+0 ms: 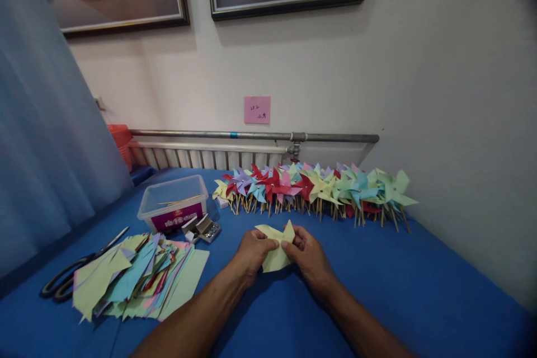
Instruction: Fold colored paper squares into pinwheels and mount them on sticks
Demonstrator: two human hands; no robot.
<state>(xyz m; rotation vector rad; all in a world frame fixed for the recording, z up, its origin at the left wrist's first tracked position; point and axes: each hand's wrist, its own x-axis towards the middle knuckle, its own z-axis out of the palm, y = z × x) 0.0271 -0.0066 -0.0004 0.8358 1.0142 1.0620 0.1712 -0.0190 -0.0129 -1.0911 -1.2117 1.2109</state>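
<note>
Both of my hands hold one pale yellow cut paper sheet (276, 245) just above the blue table (419, 279). My left hand (252, 253) pinches its left side and my right hand (307, 255) pinches folded corners near its middle. Two pointed flaps stick up above my fingers. A long row of finished paper pinwheels (319, 187) on wooden sticks lies behind, along the wall.
A stack of coloured cut paper sheets (134, 282) lies at left, with black scissors (71, 277) beside it. A clear plastic box (173, 201) holds thin sticks. A small open box of metal pins (204, 229) sits in front of it. A radiator runs along the wall.
</note>
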